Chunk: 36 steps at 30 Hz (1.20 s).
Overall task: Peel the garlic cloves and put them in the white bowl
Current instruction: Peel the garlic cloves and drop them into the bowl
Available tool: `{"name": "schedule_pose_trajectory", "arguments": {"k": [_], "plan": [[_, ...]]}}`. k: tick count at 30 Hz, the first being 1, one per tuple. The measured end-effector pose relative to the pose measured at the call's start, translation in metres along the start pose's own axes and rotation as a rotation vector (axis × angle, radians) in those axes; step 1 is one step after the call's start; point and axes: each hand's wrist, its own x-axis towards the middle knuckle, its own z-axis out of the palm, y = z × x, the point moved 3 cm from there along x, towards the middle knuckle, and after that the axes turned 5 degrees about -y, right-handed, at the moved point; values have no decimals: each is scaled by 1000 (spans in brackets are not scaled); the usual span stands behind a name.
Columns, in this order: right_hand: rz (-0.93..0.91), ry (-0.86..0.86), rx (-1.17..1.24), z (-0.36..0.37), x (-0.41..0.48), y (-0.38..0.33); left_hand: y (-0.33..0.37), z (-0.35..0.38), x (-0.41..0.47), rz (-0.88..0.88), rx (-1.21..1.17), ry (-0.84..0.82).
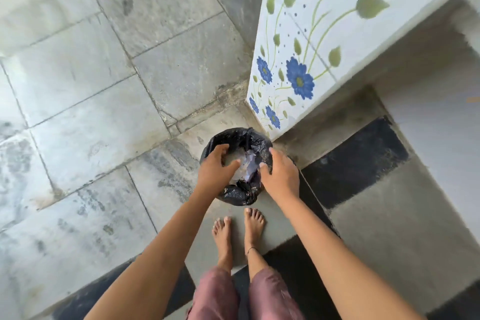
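I stand over a small bin lined with a black plastic bag (235, 138) on the floor. Pale, papery scraps (245, 165) lie inside it. My left hand (217, 167) hovers over the bin's left side, fingers loosely bent and thumb out, holding nothing I can see. My right hand (280, 175) hangs over the right side, fingers pointing down and relaxed. The two hands are apart, with the scraps showing between them. No garlic cloves and no white bowl are in view.
A white wall tiled with blue flowers (311, 60) ends in a corner just behind the bin. The floor (104, 112) is grey stone slabs, with dark tiles (358, 161) to the right. My bare feet (239, 231) stand just in front of the bin.
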Motion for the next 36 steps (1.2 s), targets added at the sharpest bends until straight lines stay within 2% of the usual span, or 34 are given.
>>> {"name": "schedule_pose_trajectory", "arguments": {"k": [4, 7, 10, 15, 21, 27, 33, 36], "plan": [[-156, 160, -33, -86, -83, -31, 64, -29, -89, 187, 175, 60], [-237, 412, 23, -148, -165, -45, 105, -44, -163, 406, 248, 130], [-245, 608, -20, -184, -234, -45, 139, -47, -223, 659, 284, 147], [-71, 871, -19, -215, -351, -14, 188, -21, -317, 1045, 399, 99], [147, 1152, -43, -246, -477, 42, 237, 45, -411, 1335, 466, -57], [296, 1291, -30, -268, -547, 96, 272, 116, -472, 1471, 490, -208], [364, 1326, -15, -290, -574, 164, 309, 195, -491, 1498, 484, -225], [360, 1281, -27, -303, -573, 203, 326, 228, -487, 1429, 507, -188]]}}
